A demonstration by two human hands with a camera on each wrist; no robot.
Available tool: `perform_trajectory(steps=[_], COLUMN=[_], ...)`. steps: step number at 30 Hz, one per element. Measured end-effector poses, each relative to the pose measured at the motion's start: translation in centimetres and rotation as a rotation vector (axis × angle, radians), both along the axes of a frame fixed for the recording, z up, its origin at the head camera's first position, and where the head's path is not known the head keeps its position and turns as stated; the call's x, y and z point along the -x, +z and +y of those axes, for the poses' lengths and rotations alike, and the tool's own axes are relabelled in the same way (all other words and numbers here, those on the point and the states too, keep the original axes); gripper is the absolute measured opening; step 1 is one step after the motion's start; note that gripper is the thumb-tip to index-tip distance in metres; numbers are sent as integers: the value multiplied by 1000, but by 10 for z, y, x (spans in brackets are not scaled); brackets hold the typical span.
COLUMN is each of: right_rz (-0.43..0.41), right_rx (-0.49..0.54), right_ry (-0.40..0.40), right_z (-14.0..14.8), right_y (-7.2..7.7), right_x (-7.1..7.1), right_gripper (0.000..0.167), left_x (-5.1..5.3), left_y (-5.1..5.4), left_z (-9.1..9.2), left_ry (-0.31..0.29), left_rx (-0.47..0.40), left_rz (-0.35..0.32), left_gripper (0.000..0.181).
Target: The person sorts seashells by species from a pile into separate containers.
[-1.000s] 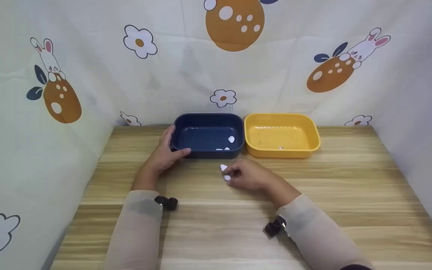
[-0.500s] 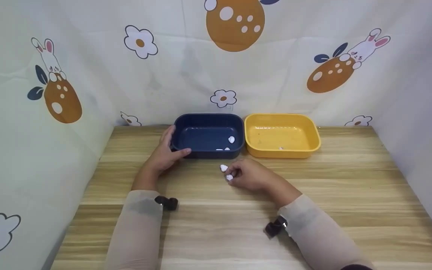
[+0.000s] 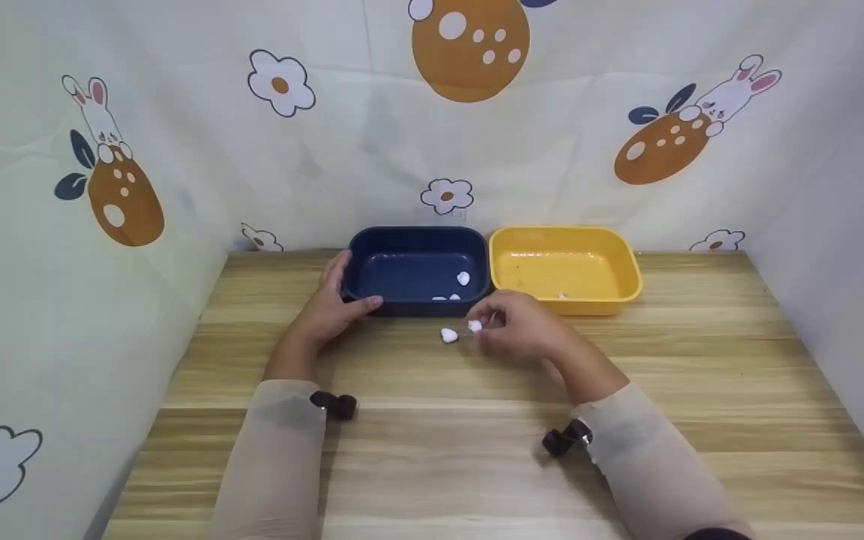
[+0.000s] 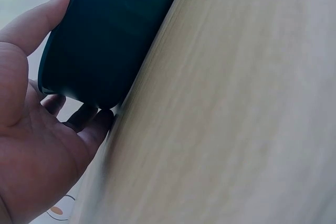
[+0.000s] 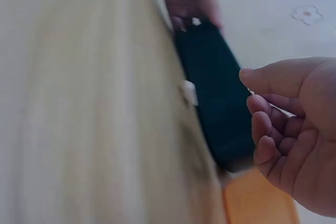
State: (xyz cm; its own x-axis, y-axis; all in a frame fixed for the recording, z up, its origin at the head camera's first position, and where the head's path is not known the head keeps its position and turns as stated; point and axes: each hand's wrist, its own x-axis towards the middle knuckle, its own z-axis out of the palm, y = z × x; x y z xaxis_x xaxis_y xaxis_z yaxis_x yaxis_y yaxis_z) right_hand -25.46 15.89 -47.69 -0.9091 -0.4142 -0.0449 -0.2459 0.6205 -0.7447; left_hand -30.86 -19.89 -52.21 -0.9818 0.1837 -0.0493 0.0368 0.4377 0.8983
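My left hand [image 3: 329, 306] grips the left end of the dark blue plastic bin [image 3: 409, 308], thumb on its front rim and fingers along its side. The left wrist view shows the thumb [image 4: 44, 19] at the rim and fingertips low by the table. My right hand [image 3: 522, 328] pinches a small white pebble-like lump [image 3: 475, 325] in front of the two bins; the right wrist view mostly hides it behind the fingers [image 5: 262, 124]. Another white lump [image 3: 448, 335] lies on the table just left of it. Inside the blue bin, a white lump [image 3: 463, 278] shows, with others partly hidden by the front wall.
Right beside the blue bin stands a yellow bin [image 3: 589, 308], with a bit of white [image 3: 562, 295] showing above its front wall. Both bins stand at the back of the wooden table [image 3: 432, 465], against a patterned cloth [image 3: 357, 150].
My right hand has lifted one white lump off the table and moved it up and to the right, toward the bins. The other lump and my left hand have stayed put.
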Motion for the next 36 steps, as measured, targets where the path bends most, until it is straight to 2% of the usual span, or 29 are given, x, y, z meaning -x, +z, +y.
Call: perform_trajectory(steps=[10, 17, 23, 32, 36], right_rz=[-8, -28, -60, -14, -20], right_rx=[18, -4, 28, 67, 63], right_ry=[-174, -283, -375, -383, -397], right_z=[45, 74, 92, 97, 95], right_y=[16, 20, 22, 22, 22], right_x=[18, 28, 33, 35, 36], right_gripper=[25, 28, 31, 35, 36], left_x=[2, 3, 2, 0, 1], left_y=[-2, -2, -2, 0, -1], left_z=[-1, -1, -1, 0, 0], left_ry=[-3, 0, 3, 3, 6], left_rx=[6, -5, -16, 10, 3], left_rz=[3, -1, -6, -6, -3], left_gripper=[114, 116, 114, 113, 113])
